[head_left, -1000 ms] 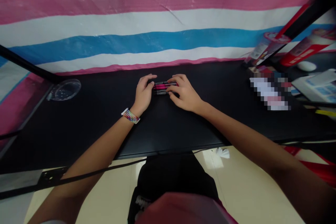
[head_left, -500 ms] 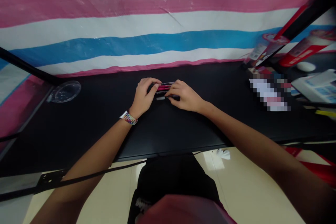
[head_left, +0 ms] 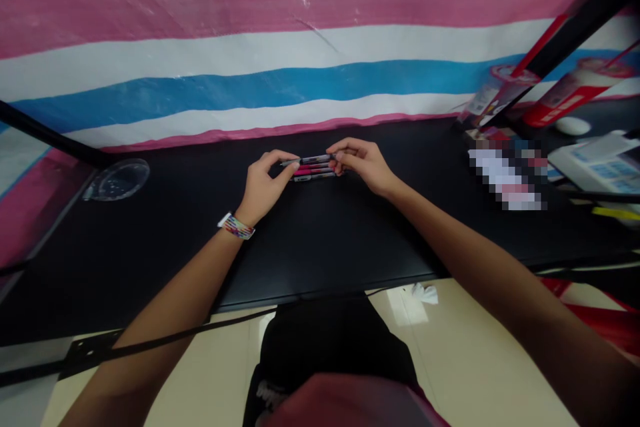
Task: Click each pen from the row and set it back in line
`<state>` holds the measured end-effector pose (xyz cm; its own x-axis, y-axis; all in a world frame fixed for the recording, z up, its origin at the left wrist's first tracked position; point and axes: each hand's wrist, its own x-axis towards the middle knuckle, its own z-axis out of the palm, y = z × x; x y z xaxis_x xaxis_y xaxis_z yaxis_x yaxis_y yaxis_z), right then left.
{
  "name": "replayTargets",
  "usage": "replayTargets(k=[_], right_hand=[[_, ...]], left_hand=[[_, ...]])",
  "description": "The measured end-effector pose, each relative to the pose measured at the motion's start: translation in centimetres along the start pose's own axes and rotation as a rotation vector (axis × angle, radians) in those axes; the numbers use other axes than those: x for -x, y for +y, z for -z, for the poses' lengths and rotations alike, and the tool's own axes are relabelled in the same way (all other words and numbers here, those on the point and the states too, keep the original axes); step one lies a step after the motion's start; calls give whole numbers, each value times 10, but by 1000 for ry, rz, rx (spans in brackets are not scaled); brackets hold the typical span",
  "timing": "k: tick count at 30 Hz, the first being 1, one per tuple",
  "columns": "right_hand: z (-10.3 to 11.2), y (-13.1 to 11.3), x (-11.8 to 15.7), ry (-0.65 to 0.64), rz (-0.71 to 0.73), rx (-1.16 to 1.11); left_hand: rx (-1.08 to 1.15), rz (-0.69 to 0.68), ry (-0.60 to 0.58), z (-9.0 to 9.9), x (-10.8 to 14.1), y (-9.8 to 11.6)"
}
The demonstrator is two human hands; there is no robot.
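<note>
Several pens lie side by side, crosswise, on the black table (head_left: 300, 240). A dark, clear-barrelled pen (head_left: 315, 159) is at the far side of the group, with a pink pen (head_left: 306, 169) just nearer and another dark pen (head_left: 313, 177) nearest me. My left hand (head_left: 265, 180) pinches the left end of the far pen between thumb and finger; a colourful band is on that wrist. The right end of that same pen is between the fingers of my right hand (head_left: 363, 163), whose curled fingers hide the right ends of the others.
A clear plastic lid (head_left: 121, 180) lies at the left. Lidded cups, one with a red straw (head_left: 540, 47) and one with a red label (head_left: 570, 97), stand at the back right near a white round object (head_left: 573, 125) and papers. Striped sheeting (head_left: 300, 80) hangs behind.
My right hand has moved from the near side of the pens to the far pen's right end and grips it. The near black pen it held lies no longer apart in front. My left hand shifted slightly.
</note>
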<state>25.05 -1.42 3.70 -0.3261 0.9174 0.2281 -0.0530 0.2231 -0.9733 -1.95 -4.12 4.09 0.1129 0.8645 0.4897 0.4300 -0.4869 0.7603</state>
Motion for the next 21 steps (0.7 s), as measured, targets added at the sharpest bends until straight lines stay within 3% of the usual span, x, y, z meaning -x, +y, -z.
replayTargets(k=[7,21], right_hand=[[0,7,-1,25,19,-1],[-7,11,2,81,63,29]], left_hand=[[57,82,-10,1,-3,-6],[50,89,-49,7,-4,1]])
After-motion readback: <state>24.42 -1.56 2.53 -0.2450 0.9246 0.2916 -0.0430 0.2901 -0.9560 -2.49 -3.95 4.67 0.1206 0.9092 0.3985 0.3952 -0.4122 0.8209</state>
